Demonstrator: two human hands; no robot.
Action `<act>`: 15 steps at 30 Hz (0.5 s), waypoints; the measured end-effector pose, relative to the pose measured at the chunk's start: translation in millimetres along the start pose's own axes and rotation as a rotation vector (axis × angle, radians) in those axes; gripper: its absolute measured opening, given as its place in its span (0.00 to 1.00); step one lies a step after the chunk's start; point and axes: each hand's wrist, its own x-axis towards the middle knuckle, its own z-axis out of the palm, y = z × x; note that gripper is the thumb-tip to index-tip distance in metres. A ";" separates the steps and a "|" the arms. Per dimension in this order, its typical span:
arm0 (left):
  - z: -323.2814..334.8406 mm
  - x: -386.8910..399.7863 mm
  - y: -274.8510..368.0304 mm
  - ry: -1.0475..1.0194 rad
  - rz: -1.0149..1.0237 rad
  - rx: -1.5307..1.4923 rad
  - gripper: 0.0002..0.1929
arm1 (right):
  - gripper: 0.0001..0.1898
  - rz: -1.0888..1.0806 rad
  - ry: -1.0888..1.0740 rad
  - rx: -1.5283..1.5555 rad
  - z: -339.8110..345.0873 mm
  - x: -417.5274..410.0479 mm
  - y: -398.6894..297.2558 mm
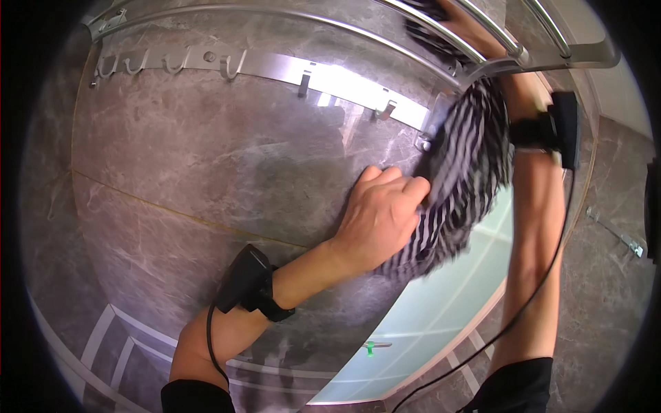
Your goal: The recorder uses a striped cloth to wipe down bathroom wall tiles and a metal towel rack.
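Observation:
A black-and-white striped cloth (470, 170) hangs bunched below the metal towel rack, blurred at its lower edge. My left hand (379, 222), fingers curled, grips the cloth along its left side, in front of the wall. My right hand (467, 26) reaches up past the rack at the top right, partly behind its bars, and its fingertips are hidden. More of the striped fabric shows beside that hand, above the front bar. Whether the right hand grips it or only touches it, I cannot tell. Each forearm wears a black strapped device with a cable.
The rack's chrome bars (330, 23) curve across the top. Below them a steel hook rail (279, 64) with several hooks is fixed to the grey marbled wall tiles (206, 155). A pale glossy panel (439, 310) lies lower right, and a small metal fitting (614, 232) is on the right wall.

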 end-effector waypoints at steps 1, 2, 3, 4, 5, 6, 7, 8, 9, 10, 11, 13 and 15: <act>0.2 -0.2 -0.3 0.019 -0.021 0.010 0.10 | 0.32 -0.010 -0.017 -0.003 1.7 6.9 -3.4; 0.3 -0.4 -0.8 0.036 -0.042 0.021 0.10 | 0.32 -0.015 -0.023 -0.009 1.4 11.4 -6.7; -1.8 0.1 0.1 0.036 -0.041 0.018 0.10 | 0.32 -0.015 -0.028 -0.020 -1.0 10.4 -4.3; -4.5 0.7 1.0 0.009 -0.046 0.006 0.10 | 0.32 -0.009 -0.035 -0.031 -2.2 10.9 -1.8; -6.3 0.6 1.2 -0.018 -0.051 -0.006 0.10 | 0.32 -0.006 -0.035 -0.040 -4.5 9.9 1.0; -5.4 1.9 2.3 -0.010 -0.044 -0.013 0.10 | 0.32 -0.001 -0.024 -0.058 -14.1 5.0 6.1; -2.0 2.7 2.4 0.003 -0.026 -0.035 0.10 | 0.32 0.010 -0.014 -0.074 -23.6 2.4 10.7; -0.5 4.0 3.7 0.016 -0.009 -0.058 0.11 | 0.32 0.014 -0.015 -0.091 -31.5 3.0 14.6; -0.1 3.1 2.7 0.009 -0.016 -0.049 0.11 | 0.32 0.016 -0.007 -0.075 -25.5 3.4 12.5; 0.1 2.9 2.5 0.012 -0.013 -0.042 0.10 | 0.32 0.011 -0.007 -0.050 -17.1 3.4 9.4; 1.0 2.5 2.0 0.015 -0.010 -0.036 0.10 | 0.31 0.007 -0.012 -0.035 -10.1 8.8 6.8; -0.3 1.5 -0.5 0.015 -0.023 -0.011 0.10 | 0.31 -0.020 -0.022 -0.017 1.5 17.0 -2.8; -2.1 0.8 -2.1 0.018 -0.036 0.008 0.10 | 0.31 -0.025 -0.019 -0.020 -1.3 9.6 -4.6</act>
